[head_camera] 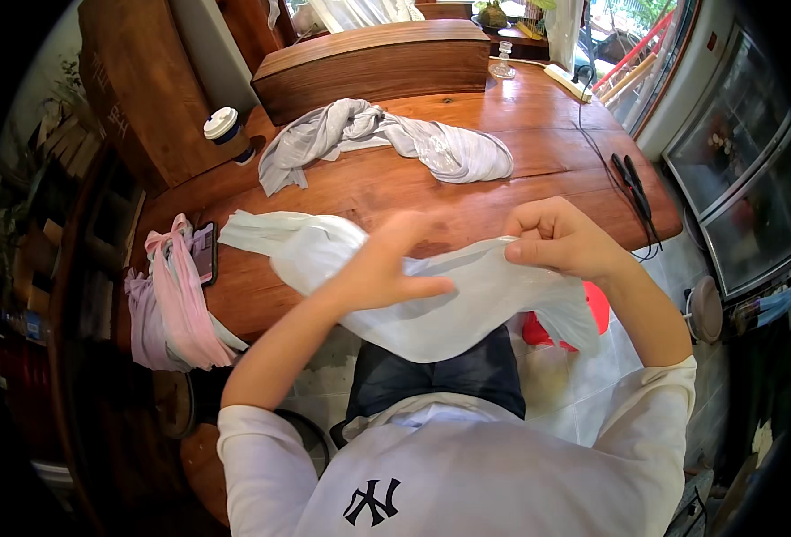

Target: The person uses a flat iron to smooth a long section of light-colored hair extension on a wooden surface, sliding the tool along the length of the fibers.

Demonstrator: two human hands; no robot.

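A thin, pale white cloth [429, 329] stretches across the table's front edge and hangs over my lap. My right hand [556, 241] pinches its upper edge between thumb and fingers. Below that hand a loose end of the cloth droops. My left hand [388, 268], blurred, is over the middle of the cloth with thumb and fingers spread apart. The cloth's other end rests on the wooden table [368, 194] at the left. Farther back on the tabletop lies a twisted, knotted light grey cloth [395, 137].
Pink and lilac cloths [180, 309] hang over the table's left edge, beside a phone [205, 252]. A lidded paper cup [231, 134] stands by a long wooden box [375, 70]. At right lie a black-handled tool [630, 181] and a power strip [568, 82]. Something red [597, 305] is below.
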